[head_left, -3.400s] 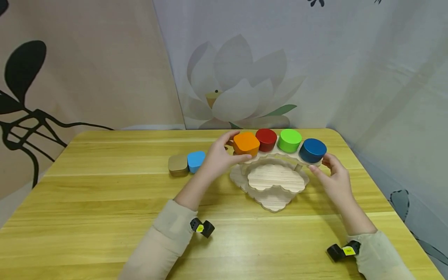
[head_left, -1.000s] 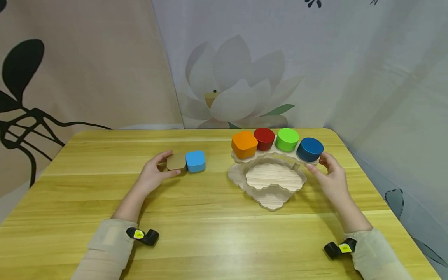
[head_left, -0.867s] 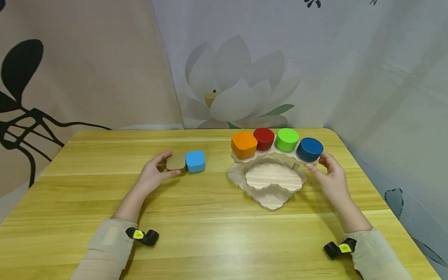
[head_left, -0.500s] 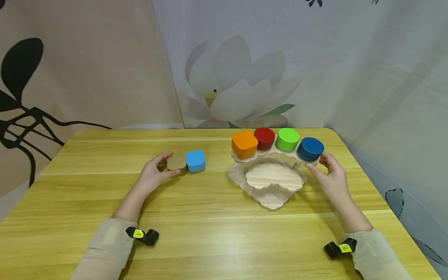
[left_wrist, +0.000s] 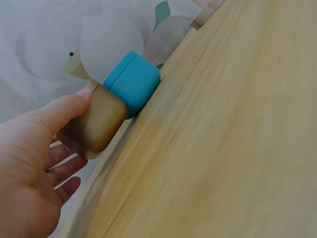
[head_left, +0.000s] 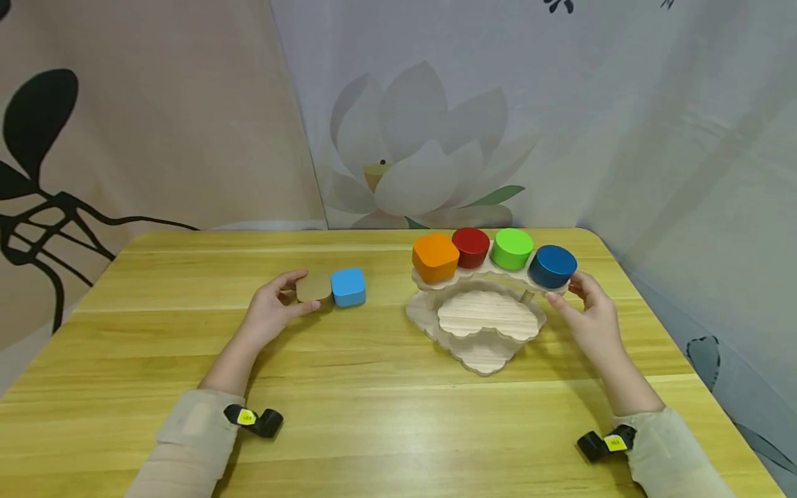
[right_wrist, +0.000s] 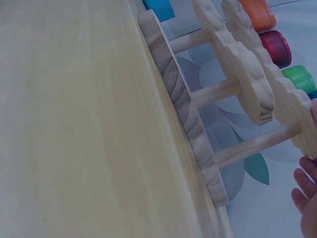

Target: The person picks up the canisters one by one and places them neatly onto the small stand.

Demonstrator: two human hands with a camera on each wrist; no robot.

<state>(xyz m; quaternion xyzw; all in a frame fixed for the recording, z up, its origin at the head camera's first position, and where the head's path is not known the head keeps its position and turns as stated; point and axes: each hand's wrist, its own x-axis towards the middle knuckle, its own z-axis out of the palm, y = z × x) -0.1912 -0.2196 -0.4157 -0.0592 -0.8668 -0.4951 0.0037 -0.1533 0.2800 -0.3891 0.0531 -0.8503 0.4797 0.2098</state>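
My left hand (head_left: 270, 308) pinches a gold rounded-square tin (head_left: 314, 286) between thumb and fingers, at the left of the table. Close against that tin stands a light blue tin (head_left: 348, 286); a lid seam runs round each in the left wrist view. On the right, my right hand (head_left: 591, 311) holds the right end of the top tier of a tiered wooden stand (head_left: 488, 315). Along this tier sit an orange tin (head_left: 435, 257), a red tin (head_left: 470, 247), a green tin (head_left: 512, 249) and a dark blue tin (head_left: 553, 265), the last beside my right fingers.
The wooden table (head_left: 373, 415) runs back to a pale curtain (head_left: 423, 124) printed with a flower. Wooden posts (right_wrist: 257, 144) join the stand's scalloped tiers to its base, which rests on the table. A small camera is strapped to each wrist.
Since the oldest frame my left hand has gone from the orange tin on the stand leftward to the gold tin. Over the last second both hands have stayed in place.
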